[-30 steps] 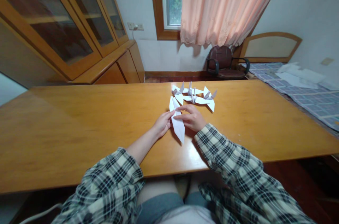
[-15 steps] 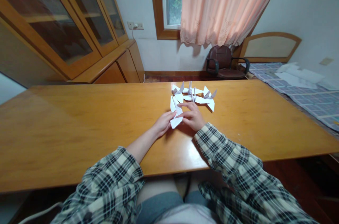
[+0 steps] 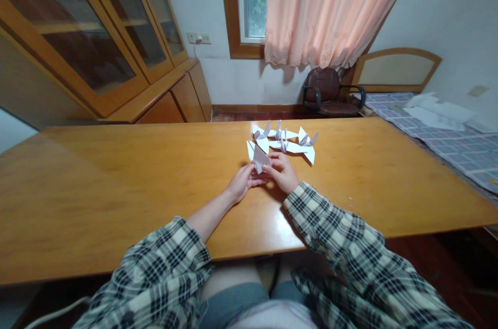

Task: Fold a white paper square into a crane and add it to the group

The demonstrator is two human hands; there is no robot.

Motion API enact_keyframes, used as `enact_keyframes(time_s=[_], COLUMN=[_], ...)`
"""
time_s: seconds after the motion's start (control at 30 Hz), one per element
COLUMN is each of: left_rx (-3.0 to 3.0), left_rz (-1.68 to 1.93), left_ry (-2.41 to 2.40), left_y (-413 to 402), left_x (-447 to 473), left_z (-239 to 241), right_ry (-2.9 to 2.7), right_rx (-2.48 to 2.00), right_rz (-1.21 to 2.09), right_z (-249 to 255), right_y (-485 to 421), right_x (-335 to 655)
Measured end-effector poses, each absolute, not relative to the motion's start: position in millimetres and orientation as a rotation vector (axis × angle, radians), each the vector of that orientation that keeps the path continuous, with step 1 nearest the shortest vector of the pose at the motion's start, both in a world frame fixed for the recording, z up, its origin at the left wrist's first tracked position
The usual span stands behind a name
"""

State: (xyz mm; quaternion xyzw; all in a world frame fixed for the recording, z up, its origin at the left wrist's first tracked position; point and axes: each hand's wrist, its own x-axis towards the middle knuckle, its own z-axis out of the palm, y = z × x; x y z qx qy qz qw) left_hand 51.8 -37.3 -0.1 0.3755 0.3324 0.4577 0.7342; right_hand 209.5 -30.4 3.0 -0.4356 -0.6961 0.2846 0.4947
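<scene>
A piece of folded white paper [image 3: 261,158] is held just above the table between both hands. My left hand [image 3: 241,182] grips its lower left side, thumb on top and fingers underneath. My right hand [image 3: 284,172] pinches the right edge with thumb and fingers. Two pointed flaps stick up on the paper's far side, and its near part is partly covered by my fingers. Right behind it stand several white paper cranes [image 3: 307,141] in a close group, wings spread.
The wooden table [image 3: 155,183] spans the view. At the left rises a glass-door cabinet [image 3: 116,43]. Beyond the far edge are a brown armchair [image 3: 324,90] and a pink curtain [image 3: 322,12]. A bed with a checked cover [image 3: 439,134] is on the right.
The folded paper has been turned and bent, so its near point no longer reaches toward me and a shaded face now shows. My right fingers have closed in on its edge.
</scene>
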Motion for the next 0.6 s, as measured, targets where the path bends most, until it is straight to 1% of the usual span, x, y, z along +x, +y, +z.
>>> enact_keyframes(time_s=[0.13,0.3,0.5,0.6], left_rx=[0.917,1.016,1.048,1.058], left_rz=[1.016,1.025,1.063,1.060], left_ry=[0.679,0.757,0.786,0.784], left_y=[-40.1,-39.8,-38.8,-39.7], left_x=[52.9,56.8,55.2,54.9], left_z=[0.8,-2.0,-4.8,-2.9], right_ry=[-1.644,-1.595,-1.432,-1.400], right_rx=[-1.032,-1.067,-1.029,-1.020], right_rz=[0.710,0.711,0.919,0.969], right_z=[-0.5,-0.8,-3.6,-3.2], right_y=[-29.0,-31.5,-31.5,-29.5], right_x=[208.2,204.6,199.0,200.6])
